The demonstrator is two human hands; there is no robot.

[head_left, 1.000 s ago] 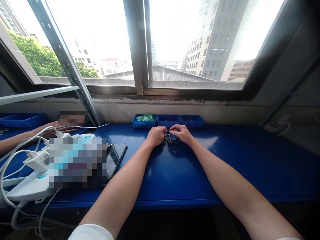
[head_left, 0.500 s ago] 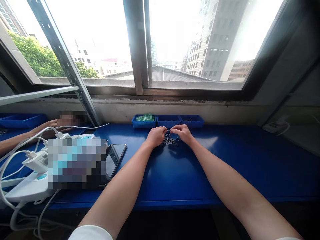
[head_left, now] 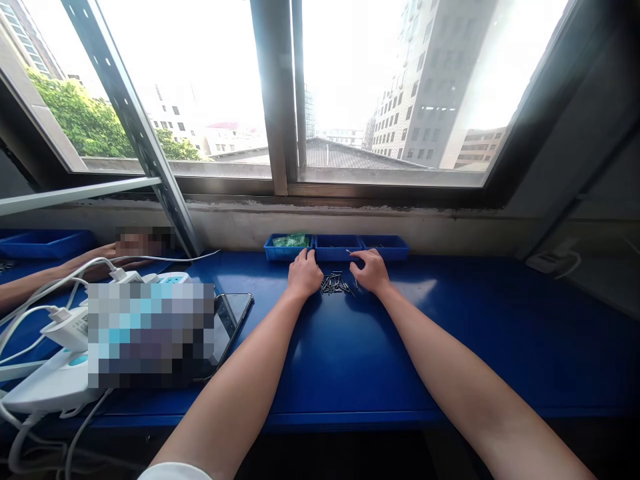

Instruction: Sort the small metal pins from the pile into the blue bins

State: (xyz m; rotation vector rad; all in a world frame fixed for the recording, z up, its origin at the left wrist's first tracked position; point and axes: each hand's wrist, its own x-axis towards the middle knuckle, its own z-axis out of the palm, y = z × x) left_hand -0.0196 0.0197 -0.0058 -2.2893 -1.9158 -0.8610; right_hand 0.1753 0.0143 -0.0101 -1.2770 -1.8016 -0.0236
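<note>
Metal pieces, thin and screw-like, are lying in a loose heap on the blue tabletop between the two hands — probably being placed there so that either side can be reached easily. The left hand is being held palm down beside the heap, its fingers slightly spread and pointing towards the left bin, where green packets are being contained; nothing is being seen in its grasp. The right hand is being held with its forefinger extended and thumb curled below, and a small bright tip is showing at the fingertip — whether it is being pinched cannot be told. The middle bin and right bin are standing just beyond, apparently being lined up for short reaches.
</note>
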